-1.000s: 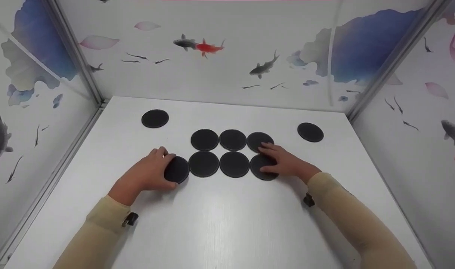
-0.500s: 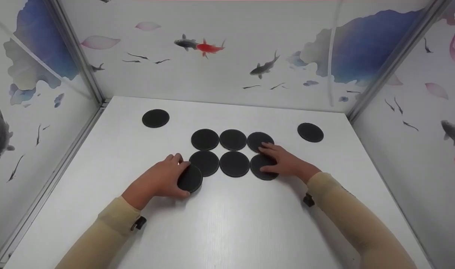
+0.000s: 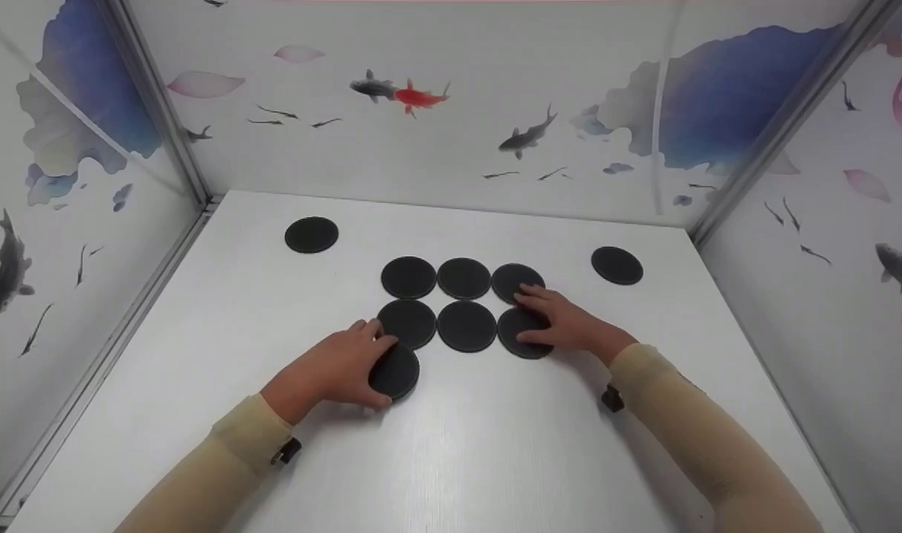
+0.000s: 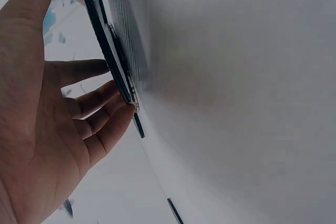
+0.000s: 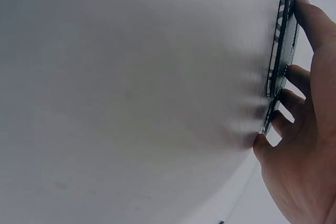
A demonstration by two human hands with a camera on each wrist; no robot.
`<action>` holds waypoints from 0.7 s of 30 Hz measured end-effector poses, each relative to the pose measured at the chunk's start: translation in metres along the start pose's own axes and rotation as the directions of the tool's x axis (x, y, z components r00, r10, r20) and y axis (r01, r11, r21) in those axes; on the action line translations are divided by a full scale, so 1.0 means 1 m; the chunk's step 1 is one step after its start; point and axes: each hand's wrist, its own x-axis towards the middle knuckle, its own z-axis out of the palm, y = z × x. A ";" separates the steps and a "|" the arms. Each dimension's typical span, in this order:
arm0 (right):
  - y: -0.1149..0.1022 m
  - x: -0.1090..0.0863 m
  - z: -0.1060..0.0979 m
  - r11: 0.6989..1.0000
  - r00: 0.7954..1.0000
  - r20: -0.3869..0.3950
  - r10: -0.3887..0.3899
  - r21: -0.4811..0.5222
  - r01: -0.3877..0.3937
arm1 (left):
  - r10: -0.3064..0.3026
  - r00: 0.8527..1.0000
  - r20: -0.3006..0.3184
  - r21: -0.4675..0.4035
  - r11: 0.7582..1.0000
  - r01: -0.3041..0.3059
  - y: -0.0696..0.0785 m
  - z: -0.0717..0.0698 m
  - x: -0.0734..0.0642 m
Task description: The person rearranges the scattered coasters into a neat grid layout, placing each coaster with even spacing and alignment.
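Note:
Thumb and fingers of my left hand (image 3: 347, 368) hold a black round coaster (image 3: 399, 372) by its edge. That coaster lies just below the front-left coaster (image 3: 406, 323) of a grid and overlaps it slightly in the head view. In the left wrist view the held coaster (image 4: 105, 40) appears edge-on against the fingertips. My right hand (image 3: 569, 322) rests its fingers across the two right-hand coasters, the back one (image 3: 512, 277) and the front one (image 3: 516, 326). Its thumb lies on the front one. The middle coasters, back (image 3: 463, 278) and front (image 3: 466, 326), sit between the hands.
Another coaster (image 3: 409, 277) fills the grid's back-left place. Single coasters lie apart: one coaster (image 3: 312, 235) at the back left, one coaster (image 3: 617, 266) at the back right. The white table (image 3: 451, 459) is bounded by fish-painted panels (image 3: 451, 148) at the back and both sides.
My left hand has moved the coaster rightward and toward me, from the left end of the front row to below its first coaster. The right hand stays in place.

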 end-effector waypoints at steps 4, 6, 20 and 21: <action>0.001 -0.001 0.000 1.000 1.000 0.007 0.005 0.012 -0.005 | 0.022 1.000 0.007 0.004 1.000 -0.022 0.006 0.003 0.002; 0.001 -0.001 0.001 1.000 1.000 0.007 0.009 0.019 -0.010 | 0.032 0.999 0.006 0.010 0.999 -0.032 0.009 0.004 0.002; -0.003 -0.002 -0.001 0.999 1.000 -0.012 0.002 0.032 -0.001 | 0.089 0.996 -0.016 0.030 0.996 -0.088 0.022 0.004 0.000; -0.003 -0.002 -0.001 0.999 1.000 -0.009 0.006 0.033 -0.006 | 0.088 0.996 -0.015 0.031 0.996 -0.088 0.022 0.004 0.000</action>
